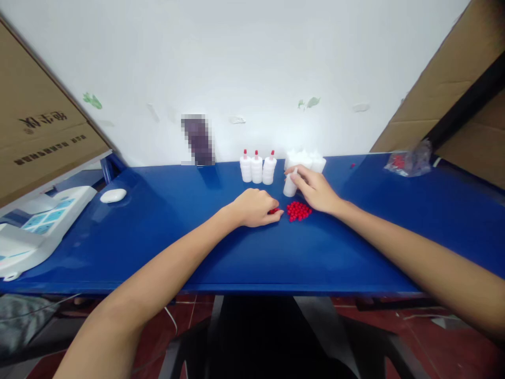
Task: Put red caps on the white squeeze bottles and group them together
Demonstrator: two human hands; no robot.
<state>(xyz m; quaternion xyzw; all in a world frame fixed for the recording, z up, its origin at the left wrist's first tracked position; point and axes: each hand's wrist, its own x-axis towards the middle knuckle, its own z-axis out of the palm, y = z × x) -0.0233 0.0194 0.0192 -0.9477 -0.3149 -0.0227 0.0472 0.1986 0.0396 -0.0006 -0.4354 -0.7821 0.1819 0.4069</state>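
Note:
My right hand (313,187) is closed round a white squeeze bottle (290,187), tilted a little, with no red cap showing on its tip. Just left of a pile of small red caps (299,211), my left hand (258,207) rests low over the table with its fingers curled. A bit of red (273,210) shows between its thumb and fingers, the same colour as the caps. Behind the left hand, three white bottles (256,169) stand upright in a row, each with a red tip. More white bottles (303,158) are grouped behind my right hand, partly hidden by it.
The blue table (252,258) runs along a white wall. At its left lie a white oval case (113,196) and a white device (51,221) with blue panels. A clear plastic bag (410,159) holding red pieces lies far right. Cardboard (47,110) stands at both sides.

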